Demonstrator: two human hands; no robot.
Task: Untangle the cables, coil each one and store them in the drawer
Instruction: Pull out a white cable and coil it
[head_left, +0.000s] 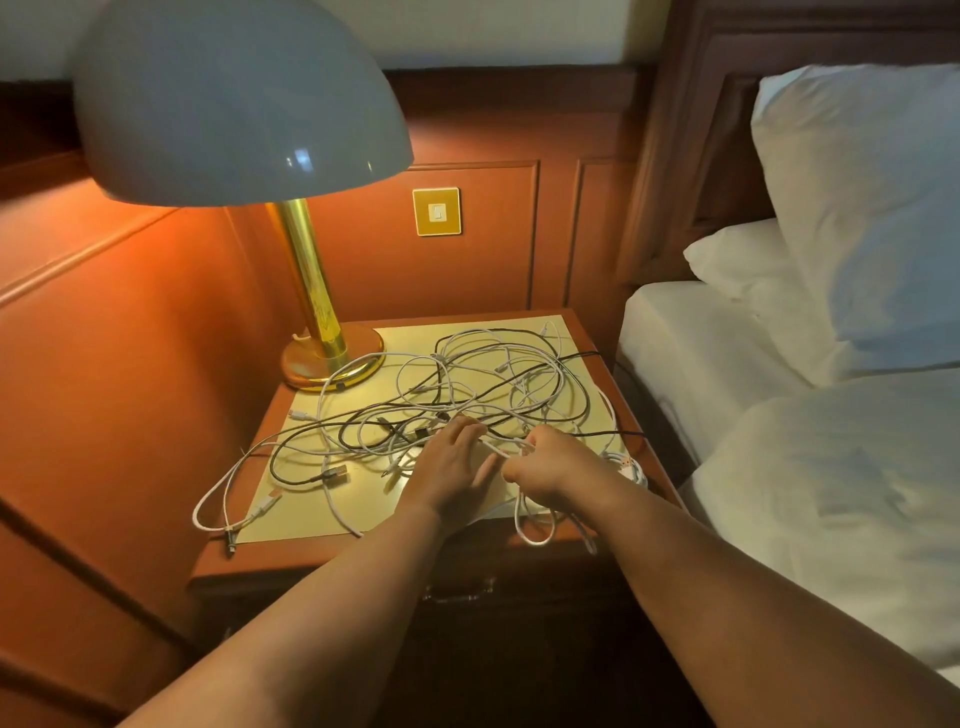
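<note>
A tangle of several white and black cables (467, 384) sprawls over the nightstand top (311, 514). My right hand (545, 467) grips a white cable (532, 525) near the front edge, and a loop of it hangs down over the edge. My left hand (452, 467) lies over the front of the tangle with fingers fairly straight, its fingertips touching the same white cable where it runs to the right hand. The drawer handle (457, 590) shows below the front edge, in shadow; the drawer looks closed.
A brass lamp (317, 312) with a grey dome shade stands at the back left of the nightstand. A bed with white sheets and pillows (831, 415) lies close on the right. Wood panelling with a light switch (436, 211) is behind.
</note>
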